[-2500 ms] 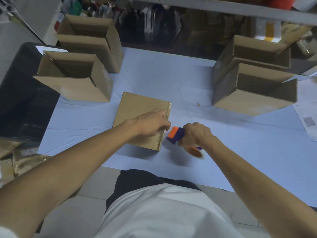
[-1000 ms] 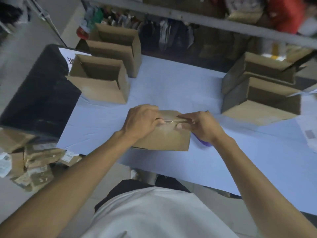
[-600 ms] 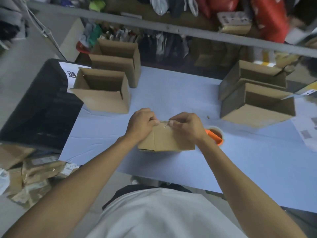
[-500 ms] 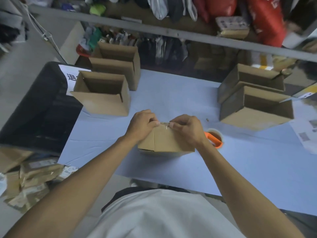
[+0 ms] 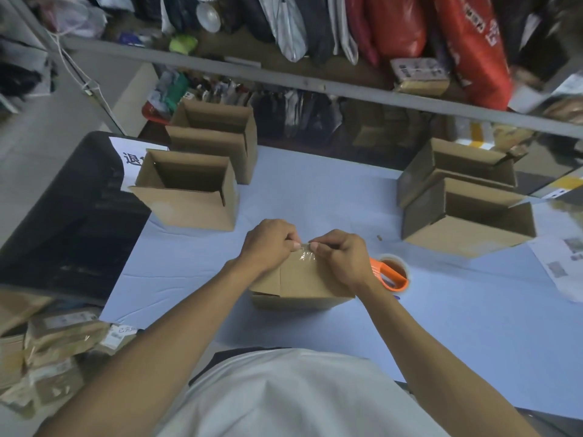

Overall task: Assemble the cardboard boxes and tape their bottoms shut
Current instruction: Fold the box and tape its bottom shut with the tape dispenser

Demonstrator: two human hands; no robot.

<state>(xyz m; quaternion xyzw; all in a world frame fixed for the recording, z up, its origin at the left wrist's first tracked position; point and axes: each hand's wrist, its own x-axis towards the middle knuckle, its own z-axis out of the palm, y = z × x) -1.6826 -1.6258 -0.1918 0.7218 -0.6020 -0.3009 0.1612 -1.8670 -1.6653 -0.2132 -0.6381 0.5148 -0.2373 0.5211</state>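
Observation:
A small cardboard box [image 5: 299, 283] stands on the pale blue table [image 5: 315, 190] in front of me, its closed flaps facing up. A strip of clear tape [image 5: 305, 256] lies wrinkled over its far top edge. My left hand [image 5: 268, 242] rests on the box's far left corner, thumb pressed on the tape end. My right hand [image 5: 342, 255] pinches the same tape from the right, fingers curled. An orange tape dispenser [image 5: 389, 272] lies on the table just right of my right wrist, apart from both hands.
Two open assembled boxes [image 5: 189, 190] stand at the far left, two more [image 5: 467, 212] at the far right. A black surface [image 5: 69, 216] borders the table's left. Papers [image 5: 564, 263] lie at the right edge. Packed parcels [image 5: 56, 348] sit on the floor at left.
The tape dispenser left my right hand and now lies on the table. Both hands came together on the box's far top edge, pressing and pinching the tape.

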